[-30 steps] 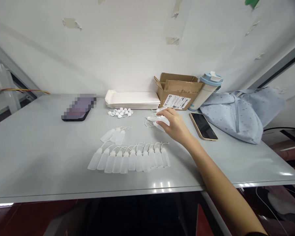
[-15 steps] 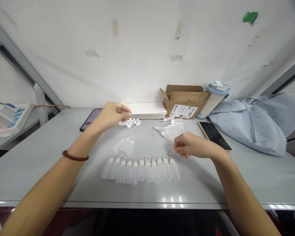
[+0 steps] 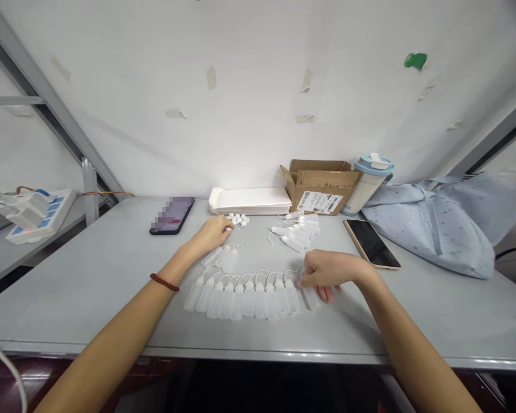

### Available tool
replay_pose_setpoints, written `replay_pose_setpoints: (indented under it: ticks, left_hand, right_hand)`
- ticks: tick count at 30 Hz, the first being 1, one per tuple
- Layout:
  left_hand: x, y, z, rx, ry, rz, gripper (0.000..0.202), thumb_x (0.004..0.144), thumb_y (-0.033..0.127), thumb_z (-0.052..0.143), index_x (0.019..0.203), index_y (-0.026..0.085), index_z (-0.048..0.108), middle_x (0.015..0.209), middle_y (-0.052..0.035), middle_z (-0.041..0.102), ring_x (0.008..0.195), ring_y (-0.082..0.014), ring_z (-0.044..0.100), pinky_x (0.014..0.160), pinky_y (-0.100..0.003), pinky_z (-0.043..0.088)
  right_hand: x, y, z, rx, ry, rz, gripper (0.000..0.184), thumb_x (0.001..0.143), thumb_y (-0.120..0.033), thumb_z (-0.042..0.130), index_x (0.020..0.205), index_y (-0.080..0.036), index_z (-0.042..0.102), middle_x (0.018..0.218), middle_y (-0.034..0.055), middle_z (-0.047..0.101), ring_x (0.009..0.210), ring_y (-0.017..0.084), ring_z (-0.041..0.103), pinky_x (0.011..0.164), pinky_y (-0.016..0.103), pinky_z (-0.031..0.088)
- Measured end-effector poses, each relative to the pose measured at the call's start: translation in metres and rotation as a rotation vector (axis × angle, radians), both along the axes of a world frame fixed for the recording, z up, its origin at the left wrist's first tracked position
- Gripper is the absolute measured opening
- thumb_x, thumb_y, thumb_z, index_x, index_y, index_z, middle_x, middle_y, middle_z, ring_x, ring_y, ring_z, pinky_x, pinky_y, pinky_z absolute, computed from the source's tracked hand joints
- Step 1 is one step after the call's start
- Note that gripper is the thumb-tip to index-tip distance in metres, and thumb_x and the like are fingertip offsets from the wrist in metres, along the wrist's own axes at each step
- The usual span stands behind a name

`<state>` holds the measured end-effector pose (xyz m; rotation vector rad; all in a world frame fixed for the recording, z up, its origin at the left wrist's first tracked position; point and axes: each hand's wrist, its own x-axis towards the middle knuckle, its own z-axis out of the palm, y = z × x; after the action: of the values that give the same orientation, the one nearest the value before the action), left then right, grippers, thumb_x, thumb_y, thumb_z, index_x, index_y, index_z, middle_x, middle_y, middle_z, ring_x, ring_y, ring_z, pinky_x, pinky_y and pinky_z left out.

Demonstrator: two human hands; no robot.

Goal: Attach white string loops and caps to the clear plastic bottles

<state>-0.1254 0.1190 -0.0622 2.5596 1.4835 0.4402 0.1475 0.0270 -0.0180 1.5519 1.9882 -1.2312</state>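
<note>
My left hand (image 3: 215,232) rests at the near left edge of a small pile of white caps (image 3: 239,219), with its fingers pinched on a cap; the fingertips are partly hidden. At the right end of a row of translucent plastic bottles (image 3: 248,301), my right hand (image 3: 329,271) grips the last bottle (image 3: 311,298) near its top. Thin curved tubes stick out of the bottles' tops. A few more bottles (image 3: 229,260) lie just in front of my left hand, and a loose heap of bottles (image 3: 301,230) lies beyond my right hand.
A white stack of flat boxes (image 3: 251,198), a cardboard box (image 3: 322,183) and a blue-lidded cup (image 3: 365,186) stand against the wall. Phones lie left (image 3: 174,215) and right (image 3: 372,244). A pale blue bag (image 3: 430,229) sits at right, a power strip (image 3: 47,215) at far left.
My left hand has come down from above the table to the caps. My right hand has moved slightly nearer me, and the row's last bottle has shifted to the right with it.
</note>
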Motion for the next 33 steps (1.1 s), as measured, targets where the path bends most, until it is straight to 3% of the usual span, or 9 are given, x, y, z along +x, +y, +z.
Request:
replay_pose_setpoints:
  ticks: [3,7,11,15,20,23,27,33]
  left_hand:
    - [0.0,-0.003,0.0,-0.039,-0.089,0.022,0.025,0.071,0.017,0.046,0.083,0.014,0.067,0.082,-0.0077,0.068,0.076,-0.0215,0.063,0.073,-0.031,0.048]
    - [0.004,-0.014,0.01,-0.166,-0.339,0.132,0.022,0.067,0.022,0.054,0.084,0.014,0.064,0.087,-0.0059,0.07,0.081,-0.0208,0.065,0.074,-0.028,0.05]
    - [0.017,-0.032,0.027,-0.329,-0.567,0.137,0.023,0.067,0.029,0.059,0.084,0.014,0.062,0.077,-0.0046,0.07,0.077,-0.0215,0.066,0.067,-0.029,0.05]
    - [0.031,-0.05,0.034,-0.442,-0.698,0.06,0.023,0.07,0.031,0.061,0.087,0.015,0.061,0.078,-0.0046,0.069,0.076,-0.02,0.065,0.07,-0.031,0.049]
    - [0.043,-0.063,0.034,-0.45,-0.745,-0.066,0.02,0.071,0.032,0.064,0.082,0.015,0.063,0.089,-0.0059,0.066,0.087,-0.0195,0.062,0.077,-0.031,0.048]
    - [0.046,-0.067,0.036,-0.482,-0.787,-0.09,0.02,0.072,0.029,0.064,0.086,0.014,0.064,0.091,-0.006,0.066,0.088,-0.0187,0.061,0.08,-0.032,0.048]
    - [0.047,-0.068,0.037,-0.498,-0.868,-0.102,0.02,0.071,0.025,0.066,0.088,0.014,0.063,0.092,-0.0064,0.066,0.088,-0.0184,0.061,0.084,-0.033,0.048]
    - [0.047,-0.068,0.036,-0.506,-0.961,-0.102,0.02,0.07,0.024,0.069,0.085,0.013,0.062,0.091,-0.0052,0.066,0.088,-0.0178,0.062,0.085,-0.032,0.048]
  right_hand:
    - [0.004,0.004,-0.001,0.019,-0.011,-0.027,0.038,0.074,-0.039,0.054,0.046,-0.013,0.052,0.045,0.0054,0.058,0.044,0.014,0.058,0.047,0.025,0.045]
    - [0.01,0.005,0.001,0.005,0.01,-0.038,0.039,0.066,-0.048,0.064,0.05,-0.013,0.054,0.048,0.0042,0.059,0.05,0.015,0.06,0.049,0.024,0.044]
    - [0.012,0.003,0.003,-0.012,-0.033,-0.011,0.027,0.058,-0.034,0.07,0.052,-0.015,0.051,0.047,0.0007,0.057,0.053,0.016,0.06,0.048,0.022,0.042]
    - [0.014,0.004,0.003,0.217,0.029,-0.004,0.015,0.063,-0.024,0.061,0.056,-0.016,0.051,0.052,0.0015,0.06,0.054,0.016,0.059,0.048,0.023,0.038]
    - [0.005,0.004,0.001,0.57,0.369,-0.216,0.01,0.073,-0.025,0.055,0.075,-0.016,0.052,0.072,0.0028,0.063,0.058,0.015,0.062,0.05,0.023,0.04]
    - [-0.009,0.003,-0.006,0.71,0.502,-0.22,0.012,0.076,-0.025,0.055,0.084,-0.017,0.055,0.084,0.0036,0.062,0.065,0.014,0.062,0.055,0.024,0.043]
    - [-0.024,0.003,-0.017,0.795,0.589,-0.114,0.017,0.077,-0.021,0.054,0.093,-0.017,0.059,0.087,0.0031,0.063,0.072,0.014,0.059,0.06,0.024,0.045]
    - [-0.028,0.004,-0.024,0.889,0.557,-0.047,0.018,0.079,-0.018,0.053,0.094,-0.016,0.064,0.08,0.0035,0.061,0.07,0.013,0.054,0.061,0.024,0.042]
